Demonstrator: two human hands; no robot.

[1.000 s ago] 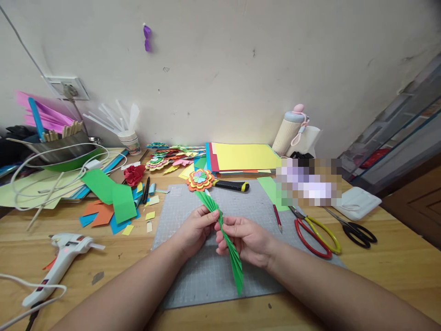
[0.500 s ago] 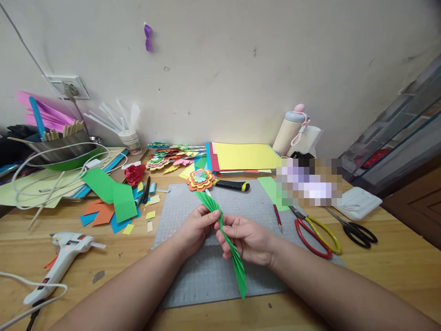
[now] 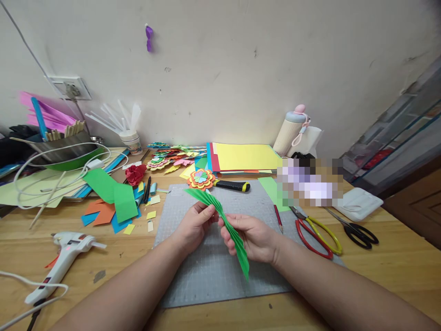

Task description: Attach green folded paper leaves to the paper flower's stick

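A long strip of green pleated paper [image 3: 237,239] runs diagonally between my hands, its folds fanning a little at both ends. My left hand [image 3: 198,223] pinches it near the middle, thumb on top. Just to the right, my right hand [image 3: 250,236] is closed on the lower half, with its fingers curled behind the paper. Both hands are above the grey cutting mat [image 3: 193,280]. Beyond them lie a layered paper flower [image 3: 201,179] and a black and yellow utility knife [image 3: 230,185].
On the left are a white glue gun [image 3: 62,262], green paper pieces [image 3: 124,202] and a red paper flower [image 3: 135,174]. To the right lie a pencil [image 3: 278,218], red and yellow handled scissors [image 3: 315,236] and black scissors [image 3: 360,233]. A paper stack [image 3: 246,156] sits behind.
The pleated paper has tilted flatter, its upper end shifting left and its lower end rising slightly. My right hand's thumb and fingers have shifted along it.
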